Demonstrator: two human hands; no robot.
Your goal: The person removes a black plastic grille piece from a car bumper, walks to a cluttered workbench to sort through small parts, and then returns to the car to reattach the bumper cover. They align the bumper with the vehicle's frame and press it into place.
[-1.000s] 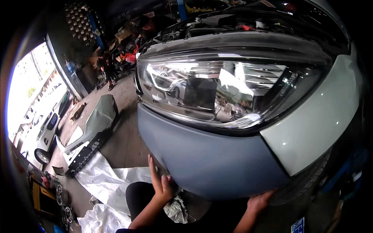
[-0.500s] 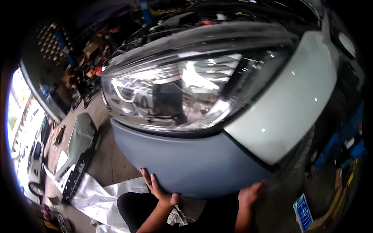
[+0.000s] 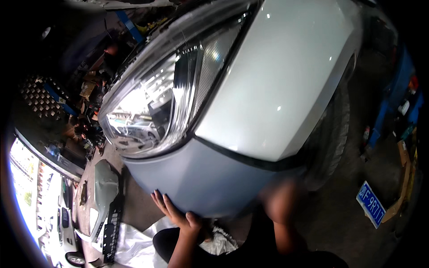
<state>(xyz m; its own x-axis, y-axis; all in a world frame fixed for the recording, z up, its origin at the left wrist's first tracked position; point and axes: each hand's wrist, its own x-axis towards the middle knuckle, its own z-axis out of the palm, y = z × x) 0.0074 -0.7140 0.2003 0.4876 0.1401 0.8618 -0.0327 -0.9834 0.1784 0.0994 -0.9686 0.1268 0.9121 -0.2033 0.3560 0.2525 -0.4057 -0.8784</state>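
A dark grey bumper panel (image 3: 178, 174) sits below the car's headlight (image 3: 147, 111), its upper edge running close along the lamp and the pale fender (image 3: 272, 80). My left hand (image 3: 176, 214) is against the panel's lower left part, fingers stretched out and spread on its face, thumb apart near the bottom edge. At the panel's right end is my right hand (image 3: 281, 203), smeared by motion, so its fingers cannot be read. Whether it touches the panel is unclear.
The front tyre (image 3: 337, 129) stands right of the fender. A blue licence plate (image 3: 371, 203) lies near cardboard (image 3: 397, 205) at the right. At left are a detached pale bumper (image 3: 105, 192), silvery sheeting (image 3: 138, 250) and a white car (image 3: 67, 228). A person (image 3: 87, 134) is low in the background.
My view has swung right, showing more fender and tyre. My right hand has risen toward the panel's right end and blurred. The left hand stays against the panel.
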